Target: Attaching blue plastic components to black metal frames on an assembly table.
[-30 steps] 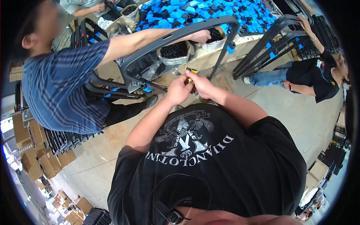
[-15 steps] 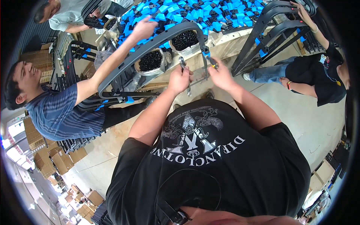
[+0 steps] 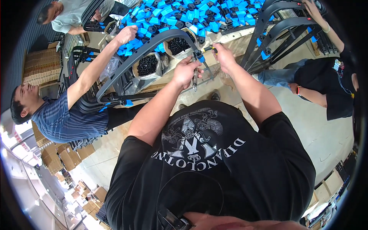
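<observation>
My left hand [image 3: 186,73] is closed around a silver wrench [image 3: 195,85], whose end hangs below the fingers. Its fingertips are close to a blue plastic connector [image 3: 201,58] at the end of a curved black frame [image 3: 143,48]; whether they touch it is unclear. My right hand [image 3: 225,58] grips a screwdriver [image 3: 209,48] with a black and yellow handle, pointing left toward the frame just above that connector. Fingers hide part of both tools.
Blue and black plastic parts [image 3: 168,19] are heaped on the table ahead. Bags of black screws [image 3: 178,45] and small black pieces [image 3: 148,65] stand at its near edge. A co-worker's hand [image 3: 127,34] reaches to the heap; another person's hand [image 3: 313,13] holds black frames [image 3: 285,28] at right.
The curved frame has shifted left and down in view. My left hand has come up to the blue connector, and the screwdriver has swung level. The left co-worker's hand has moved left.
</observation>
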{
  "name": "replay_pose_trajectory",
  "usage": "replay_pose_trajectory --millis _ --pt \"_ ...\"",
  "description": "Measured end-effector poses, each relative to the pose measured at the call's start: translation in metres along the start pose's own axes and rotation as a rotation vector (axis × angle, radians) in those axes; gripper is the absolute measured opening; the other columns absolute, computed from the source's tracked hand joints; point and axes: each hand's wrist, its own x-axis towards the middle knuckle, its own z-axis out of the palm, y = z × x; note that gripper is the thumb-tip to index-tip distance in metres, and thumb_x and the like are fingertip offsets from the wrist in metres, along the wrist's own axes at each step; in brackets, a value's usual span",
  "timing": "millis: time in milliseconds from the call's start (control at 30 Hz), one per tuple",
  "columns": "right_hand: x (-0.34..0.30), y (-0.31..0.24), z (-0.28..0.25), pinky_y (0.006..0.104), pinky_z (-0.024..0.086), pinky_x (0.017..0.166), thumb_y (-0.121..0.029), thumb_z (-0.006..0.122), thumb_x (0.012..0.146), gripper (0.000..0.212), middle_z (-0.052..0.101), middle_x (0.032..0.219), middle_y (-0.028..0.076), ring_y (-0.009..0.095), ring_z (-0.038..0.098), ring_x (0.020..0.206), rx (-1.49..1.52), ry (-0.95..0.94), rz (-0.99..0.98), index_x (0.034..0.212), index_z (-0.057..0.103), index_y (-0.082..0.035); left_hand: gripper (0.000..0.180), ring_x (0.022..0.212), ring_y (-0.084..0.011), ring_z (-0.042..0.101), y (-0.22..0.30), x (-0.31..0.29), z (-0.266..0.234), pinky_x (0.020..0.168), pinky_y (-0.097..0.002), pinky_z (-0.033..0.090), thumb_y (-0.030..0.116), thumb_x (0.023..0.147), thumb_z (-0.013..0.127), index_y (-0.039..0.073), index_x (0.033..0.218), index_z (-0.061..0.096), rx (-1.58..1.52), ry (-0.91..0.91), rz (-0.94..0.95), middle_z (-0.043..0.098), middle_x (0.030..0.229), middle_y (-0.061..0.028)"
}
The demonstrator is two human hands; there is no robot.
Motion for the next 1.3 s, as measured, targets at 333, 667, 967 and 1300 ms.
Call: replay_pose_trajectory --millis 333,667,967,1300 --pt "0.044 -0.001 -0.032 0.0353 0.051 0.079 -0.047 0.053 0.101 0.054 0.071 0.103 0.013 0.021 0.066 0.086 -0.456 -0.133 -0.033 0.116 0.065 0.004 0.028 0.082 -0.0212 0.069 0.006 0.000 0.015 0.072 -0.0349 0.057 0.003 0.093 0.065 -0.001 0.120 0.058 0.044 -0.093 0.000 0.068 0.101 -0.0109" --pt "0.038 -0.013 -0.035 0.0452 0.051 0.084 -0.046 0.052 0.101 0.056 0.073 0.093 0.014 0.029 0.068 0.086 -0.465 -0.188 0.030 0.127 0.062 0.002 0.025 0.074 -0.0174 0.068 0.009 0.026 0.013 0.066 -0.0274 0.054 0.027 0.091 0.065 0.003 0.098 0.067 0.005 -0.176 -0.246 0.068 0.083 -0.0079" --pt "0.005 -0.055 -0.003 0.0350 0.041 0.049 -0.052 0.050 0.102 0.051 0.064 0.072 0.010 0.018 0.056 0.052 -0.538 -0.126 0.275 0.097 0.063 -0.002 0.018 0.067 -0.0249 0.071 -0.018 0.041 0.016 0.065 -0.0385 0.059 0.012 0.091 0.066 -0.002 0.102 0.065 1.395 0.142 0.180 0.073 0.094 -0.0151" --pt "-0.004 -0.061 0.012 0.0373 0.050 0.084 -0.040 0.053 0.103 0.044 0.070 0.100 0.012 0.018 0.066 0.087 -0.621 -0.107 0.351 0.114 0.064 0.001 0.019 0.067 -0.0225 0.070 -0.018 0.030 0.009 0.055 -0.0353 0.059 0.013 0.089 0.063 -0.004 0.096 0.065 1.038 -0.044 0.071 0.071 0.086 -0.0115"
